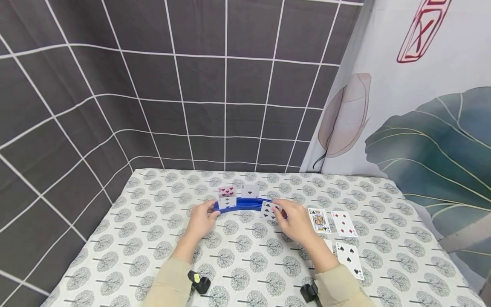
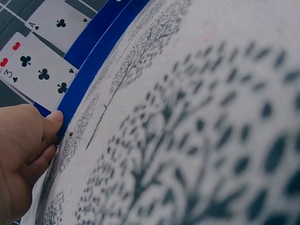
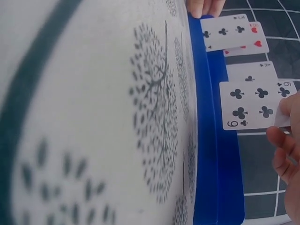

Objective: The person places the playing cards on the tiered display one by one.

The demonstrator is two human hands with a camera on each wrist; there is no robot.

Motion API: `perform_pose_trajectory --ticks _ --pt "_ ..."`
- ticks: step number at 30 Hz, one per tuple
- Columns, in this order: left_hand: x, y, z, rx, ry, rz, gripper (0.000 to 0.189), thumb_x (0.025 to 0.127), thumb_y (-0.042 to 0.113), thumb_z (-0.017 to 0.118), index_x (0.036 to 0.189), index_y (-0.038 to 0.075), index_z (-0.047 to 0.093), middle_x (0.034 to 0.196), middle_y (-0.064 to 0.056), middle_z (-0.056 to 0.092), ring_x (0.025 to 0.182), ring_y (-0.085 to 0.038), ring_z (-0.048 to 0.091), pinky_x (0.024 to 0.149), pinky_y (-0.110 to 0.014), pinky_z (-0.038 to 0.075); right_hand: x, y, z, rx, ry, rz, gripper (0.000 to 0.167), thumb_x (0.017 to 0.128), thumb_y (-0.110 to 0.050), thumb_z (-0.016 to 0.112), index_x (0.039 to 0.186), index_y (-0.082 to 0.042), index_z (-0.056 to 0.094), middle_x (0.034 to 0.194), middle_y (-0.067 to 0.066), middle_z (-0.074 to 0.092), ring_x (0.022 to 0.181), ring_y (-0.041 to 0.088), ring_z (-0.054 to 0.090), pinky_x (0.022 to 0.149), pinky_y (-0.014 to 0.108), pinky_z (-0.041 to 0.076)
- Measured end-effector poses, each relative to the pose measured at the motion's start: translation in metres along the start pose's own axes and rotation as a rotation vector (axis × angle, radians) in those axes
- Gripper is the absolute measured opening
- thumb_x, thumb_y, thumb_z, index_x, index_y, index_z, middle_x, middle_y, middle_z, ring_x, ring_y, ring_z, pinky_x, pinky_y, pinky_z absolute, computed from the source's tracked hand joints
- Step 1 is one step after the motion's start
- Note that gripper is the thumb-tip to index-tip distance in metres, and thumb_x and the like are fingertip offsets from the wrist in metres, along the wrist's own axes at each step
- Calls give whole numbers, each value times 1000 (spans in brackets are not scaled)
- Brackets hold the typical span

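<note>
A curved blue card holder (image 1: pixel 245 204) lies on the table in front of me. My left hand (image 1: pixel 202 219) grips its left end, thumb in front. Beside that hand the three of clubs (image 2: pixel 43 70) stands in the front slot, with a red hearts card (image 1: pixel 226 191) behind it. Farther along, an ace of clubs (image 2: pixel 60 22) stands in the back row. My right hand (image 1: pixel 293 217) pinches the six of clubs (image 3: pixel 253 104) by its edge. In the right wrist view this card overlaps the ace and the holder, its face turned toward me.
Face up on the tree-patterned tablecloth (image 1: pixel 238 277) to the right lie a king of clubs (image 1: pixel 319 220), a diamonds card (image 1: pixel 344 224) and a spades card (image 1: pixel 349 261). My right forearm partly covers another card (image 1: pixel 328 244). A dark gridded curtain (image 1: pixel 199 119) hangs behind the table.
</note>
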State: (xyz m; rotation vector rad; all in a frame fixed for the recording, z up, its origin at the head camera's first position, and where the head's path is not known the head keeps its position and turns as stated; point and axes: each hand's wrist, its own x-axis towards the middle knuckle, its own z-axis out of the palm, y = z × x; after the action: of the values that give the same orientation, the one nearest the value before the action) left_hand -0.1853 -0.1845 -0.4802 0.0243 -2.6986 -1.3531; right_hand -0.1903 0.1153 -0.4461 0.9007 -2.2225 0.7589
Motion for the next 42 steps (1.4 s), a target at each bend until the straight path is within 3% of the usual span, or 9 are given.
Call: perform_pose_trajectory --ticks 4,11,18,24,30,34,42 --pt "1 -2 0 6 2 6 48 93 5 70 138 -5 56 120 -25 68 108 -34 70 99 -40 57 2 -2 3 -22 -33 35 21 87 -4 77 107 0 72 76 2 68 56 10 57 49 21 50" --pt "0 -1 -1 5 -1 8 49 92 4 71 138 -5 56 121 -26 68 109 -34 69 99 -40 57 5 -4 10 -19 -64 61 22 89 -4 75 111 -1 72 93 8 75 61 13 60 59 32 60" --pt "-2 1 -2 16 7 2 49 92 6 72 138 -4 57 120 -24 68 110 -34 69 101 -43 56 9 -3 18 -7 -34 26 22 87 -2 76 109 -1 73 101 14 76 82 27 74 74 41 65" --pt "-2 1 -1 14 1 5 48 93 6 71 138 -5 57 120 -24 68 110 -34 69 101 -42 56 14 -6 22 -25 -41 42 23 87 -3 76 110 -4 74 99 11 77 78 24 73 68 39 64" --pt "-1 0 -1 -4 1 9 48 92 5 71 137 -6 57 120 -25 68 109 -34 69 99 -40 57 20 -9 26 -35 -37 45 22 88 -1 75 109 -4 75 100 11 77 83 26 74 71 41 64" --pt "-1 1 -1 0 4 12 47 92 5 71 136 -7 57 120 -26 68 109 -34 69 99 -40 57 24 -10 30 -57 -37 36 22 87 0 75 109 -5 75 95 9 77 74 21 72 64 38 63" --pt "-1 4 -3 -4 0 15 48 93 5 70 136 -7 56 120 -26 68 109 -35 69 99 -40 57 31 -13 32 -66 -110 64 24 92 -2 70 114 -10 75 96 5 76 66 16 64 58 32 59"
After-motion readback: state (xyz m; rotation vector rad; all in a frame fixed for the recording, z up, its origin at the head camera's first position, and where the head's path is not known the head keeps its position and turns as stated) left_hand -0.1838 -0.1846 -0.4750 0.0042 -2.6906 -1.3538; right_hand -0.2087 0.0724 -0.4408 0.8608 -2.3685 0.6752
